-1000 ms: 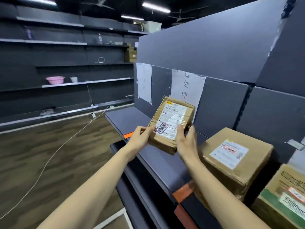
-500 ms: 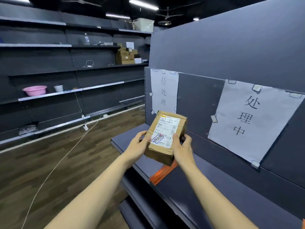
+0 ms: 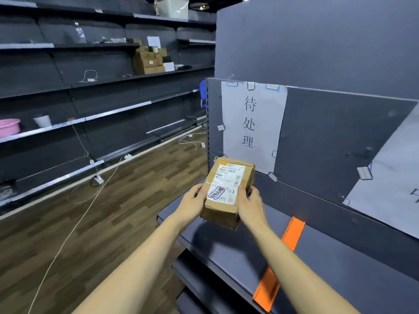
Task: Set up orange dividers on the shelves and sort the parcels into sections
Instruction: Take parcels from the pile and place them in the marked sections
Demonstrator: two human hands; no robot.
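Parcel (image 3: pixel 227 189): gripped by left hand (image 3: pixel 192 206) and right hand (image 3: pixel 250 206), above shelf (image 3: pixel 226 248), left of orange divider (image 3: pixel 280 261).

Small brown cardboard parcel (image 3: pixel 227 191), taped, white shipping label with barcode and a blue-red stamp on its upper face. Tilted, label end raised toward the back panel, held above the dark grey shelf (image 3: pixel 229 250) at its left end. Orange divider (image 3: pixel 280 264), a flat strip, lies across the shelf from back to front edge, right of the parcel, apart from it.
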